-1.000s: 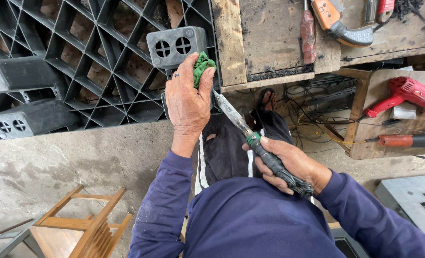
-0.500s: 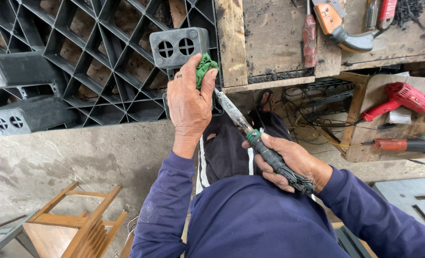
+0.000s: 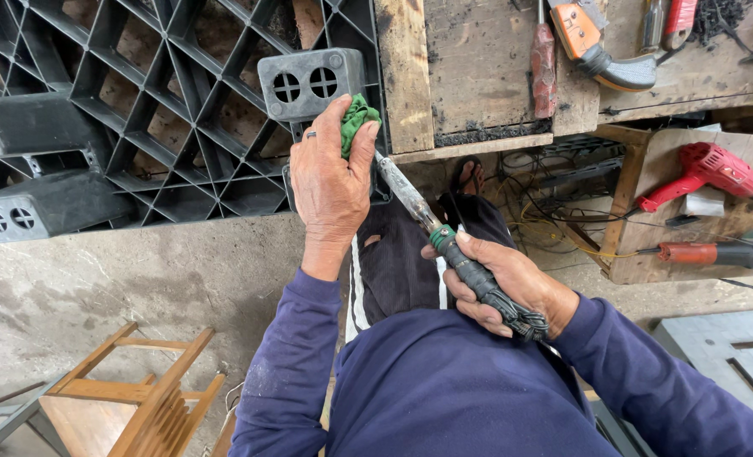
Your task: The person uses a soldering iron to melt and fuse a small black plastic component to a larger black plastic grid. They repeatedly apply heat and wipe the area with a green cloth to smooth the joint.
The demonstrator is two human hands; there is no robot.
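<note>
The left hand [image 3: 330, 182] is closed around a crumpled green cloth [image 3: 355, 121], pinching it between thumb and fingers and pressing it onto the upper end of a long tool [image 3: 444, 241]. The right hand [image 3: 512, 283] grips that tool tightly by its dark, cord-wrapped handle, low and to the right of the cloth. The tool has a green collar above the handle and a dull grey metal shaft, blotched and grimy, that slants up leftward until the cloth hides its tip.

Just behind the cloth stands a black plastic lattice pallet [image 3: 139, 110], its square corner block with two round vents almost touching the left hand. To the right of the cloth the edge of a rough wooden bench [image 3: 469, 76] comes close. Below the cloth lies bare grey concrete floor [image 3: 122, 288], giving open room leftward. A small wooden stool [image 3: 139, 389] sits well below the cloth, and a red power drill [image 3: 706, 169] lies far right of it.
</note>
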